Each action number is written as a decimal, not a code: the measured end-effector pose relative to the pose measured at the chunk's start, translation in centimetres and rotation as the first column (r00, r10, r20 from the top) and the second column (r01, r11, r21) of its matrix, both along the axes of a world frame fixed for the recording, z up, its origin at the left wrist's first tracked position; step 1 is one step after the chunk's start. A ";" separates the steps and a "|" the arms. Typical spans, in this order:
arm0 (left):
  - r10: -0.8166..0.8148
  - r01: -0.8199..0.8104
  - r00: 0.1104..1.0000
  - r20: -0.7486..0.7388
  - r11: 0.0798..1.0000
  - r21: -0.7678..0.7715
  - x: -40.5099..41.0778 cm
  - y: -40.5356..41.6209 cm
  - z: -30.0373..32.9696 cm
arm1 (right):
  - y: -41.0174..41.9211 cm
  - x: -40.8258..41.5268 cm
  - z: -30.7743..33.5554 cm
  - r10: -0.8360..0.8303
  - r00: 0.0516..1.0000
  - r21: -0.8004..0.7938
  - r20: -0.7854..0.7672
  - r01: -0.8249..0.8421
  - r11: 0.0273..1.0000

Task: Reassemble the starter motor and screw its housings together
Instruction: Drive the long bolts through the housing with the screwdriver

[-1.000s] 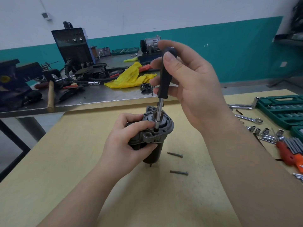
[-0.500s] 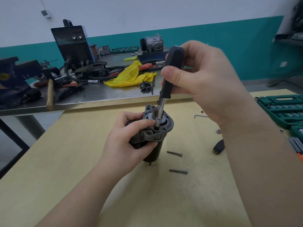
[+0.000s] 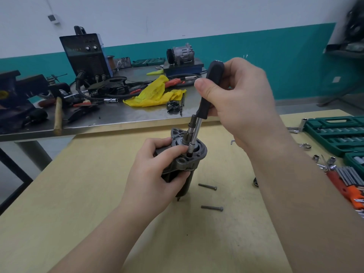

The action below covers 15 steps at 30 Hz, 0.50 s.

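Left hand (image 3: 155,174) grips upright grey starter motor (image 3: 187,160); right hand (image 3: 236,99) grips black-handled driver (image 3: 208,95), tip on housing.

One head-worn wide-angle view, looking forward and down.

It sits close above the counter (image 3: 98,194), forearms entering from the bottom edge; beyond, it takes in a steel bench (image 3: 122,117) and the far wall, with edges bowed by the lens.

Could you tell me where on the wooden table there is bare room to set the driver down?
The wooden table is bare left of the left hand and along its near edge. Crowded: the right side, with the two loose bolts, sockets and green tool case.
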<state>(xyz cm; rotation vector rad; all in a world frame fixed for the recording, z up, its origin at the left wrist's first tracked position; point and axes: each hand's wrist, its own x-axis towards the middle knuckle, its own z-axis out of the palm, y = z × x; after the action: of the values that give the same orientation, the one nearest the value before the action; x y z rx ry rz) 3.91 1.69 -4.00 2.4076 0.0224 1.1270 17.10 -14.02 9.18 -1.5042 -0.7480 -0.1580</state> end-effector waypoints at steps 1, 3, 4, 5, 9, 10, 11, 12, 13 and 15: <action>0.004 -0.004 1.000 0.002 1.000 0.007 0.0 0.0 0.0 | 0.0 0.0 0.0 -0.010 1.000 -0.007 0.006 0.010 1.000; 0.002 -0.002 1.000 0.003 1.000 0.003 0.1 0.2 0.0 | -0.1 0.0 0.2 0.008 1.000 -0.008 0.009 -0.008 1.000; -0.003 0.003 1.000 0.000 1.000 -0.008 0.1 0.3 0.0 | -0.2 -0.1 0.2 0.034 0.999 0.005 -0.001 -0.034 0.999; -0.009 0.009 1.000 -0.003 1.000 -0.021 0.1 0.4 0.0 | -0.3 -0.2 0.2 0.066 0.998 0.023 -0.015 -0.066 0.998; -0.028 0.028 1.000 0.005 0.999 -0.045 0.1 0.6 0.1 | -0.3 -0.6 0.1 0.129 0.991 0.094 -0.029 -0.125 0.988; -0.031 0.031 1.000 0.004 0.999 -0.044 0.1 0.5 0.1 | -0.3 -0.7 0.1 0.119 0.993 0.105 -0.011 -0.117 0.988; -0.034 0.034 0.999 0.003 0.998 -0.044 0.2 0.5 0.1 | -0.3 -0.7 0.1 0.110 0.994 0.115 0.008 -0.111 0.987; -0.035 0.035 0.999 0.002 0.998 -0.044 0.2 0.5 0.1 | -0.2 -0.9 0.0 0.104 0.994 0.124 0.025 -0.107 0.986; -0.035 0.035 0.999 0.001 0.998 -0.045 0.2 0.5 0.1 | -0.1 -1.0 -0.1 0.101 0.994 0.131 0.039 -0.105 0.986; -0.033 0.033 0.999 0.001 0.999 -0.043 0.1 0.6 0.1 | 0.1 -1.2 -0.3 0.112 0.993 0.141 0.048 -0.118 0.983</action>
<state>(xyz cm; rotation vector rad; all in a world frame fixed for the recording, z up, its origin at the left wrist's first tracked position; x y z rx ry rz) 4.02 2.28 -3.90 2.3619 0.0065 1.1010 15.86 -13.95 8.89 -1.3204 -0.8362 -0.1520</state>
